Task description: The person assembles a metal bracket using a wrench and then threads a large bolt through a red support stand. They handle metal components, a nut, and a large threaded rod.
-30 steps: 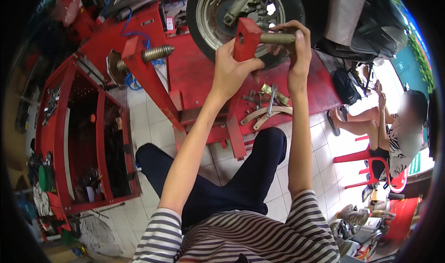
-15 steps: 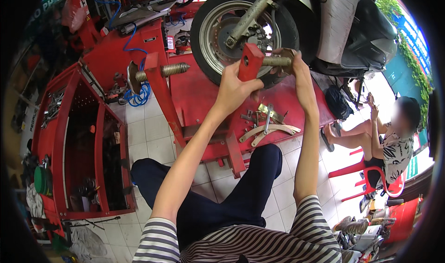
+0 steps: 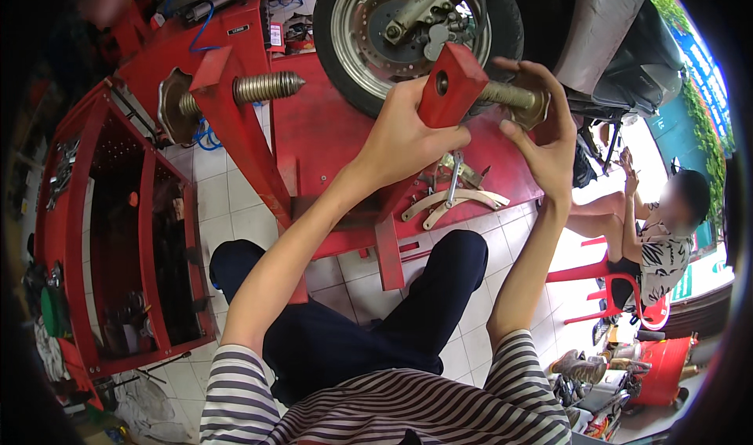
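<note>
A red steel clamp frame stands before me, with a left post [image 3: 223, 76] and a right post [image 3: 453, 80]. My left hand [image 3: 408, 135] is wrapped round the right post below its hole. Through that post runs a threaded screw bolt [image 3: 500, 94] ending in a worn metal handwheel [image 3: 535, 109]. My right hand [image 3: 549, 151] curves around this handwheel with thumb and fingers spread; the fingers look apart from it. Another clamp bolt [image 3: 271, 87], bare and pointed, passes through the left post, with its own handwheel [image 3: 174, 106] on the outer side.
Behind the posts is a scooter's front wheel [image 3: 404, 33] on a red platform [image 3: 314, 143]. Curved metal brackets [image 3: 455, 200] lie near its edge. A red tool cabinet [image 3: 145, 233] stands left. At right, a person [image 3: 663, 249] sits on a red chair [image 3: 580, 272].
The clamp frame looks nearer and larger. My right hand's fingers have spread from the handwheel they were holding. My left hand stays on the right post.
</note>
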The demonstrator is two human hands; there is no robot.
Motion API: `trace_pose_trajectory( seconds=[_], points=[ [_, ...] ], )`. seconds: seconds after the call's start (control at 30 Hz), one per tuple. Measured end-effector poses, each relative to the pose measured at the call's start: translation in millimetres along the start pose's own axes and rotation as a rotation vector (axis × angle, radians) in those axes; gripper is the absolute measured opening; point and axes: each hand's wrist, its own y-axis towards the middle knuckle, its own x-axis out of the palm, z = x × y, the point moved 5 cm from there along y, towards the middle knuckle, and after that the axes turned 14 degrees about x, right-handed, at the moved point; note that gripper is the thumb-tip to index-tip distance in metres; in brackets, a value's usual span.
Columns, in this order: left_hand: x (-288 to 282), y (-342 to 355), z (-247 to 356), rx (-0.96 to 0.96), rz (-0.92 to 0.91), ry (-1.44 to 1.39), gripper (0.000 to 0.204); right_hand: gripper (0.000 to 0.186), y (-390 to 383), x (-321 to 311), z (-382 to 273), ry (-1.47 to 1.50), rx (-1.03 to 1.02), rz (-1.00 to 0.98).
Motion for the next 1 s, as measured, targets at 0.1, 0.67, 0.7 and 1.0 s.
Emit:
trace_pose_trajectory(
  seconds=[0.1, 0.67, 0.7, 1.0],
  points=[
    [-0.2, -0.9, 3.2, -0.052, 0.016, -0.024, 0.023, 0.067, -3.1, -1.5, -9.9, -0.113, -0.113, 0.035],
    [3.0, -3.8, 5.9, -0.090, 0.008, -0.064, 0.024, 0.046, -11.7, 5.6, -3.0, -0.046, -0.189, 0.128],
    [3.6, -5.6, 6.6, -0.066, 0.007, -0.044, 0.024, 0.052, -12.8, 4.8, -6.6, -0.016, -0.207, 0.104],
    [0.4, -10.2, 7.1, -0.145, 0.013, -0.093, 0.024, 0.052, -14.0, 0.6, -23.3, -0.048, 0.279, 0.048]
  ],
)
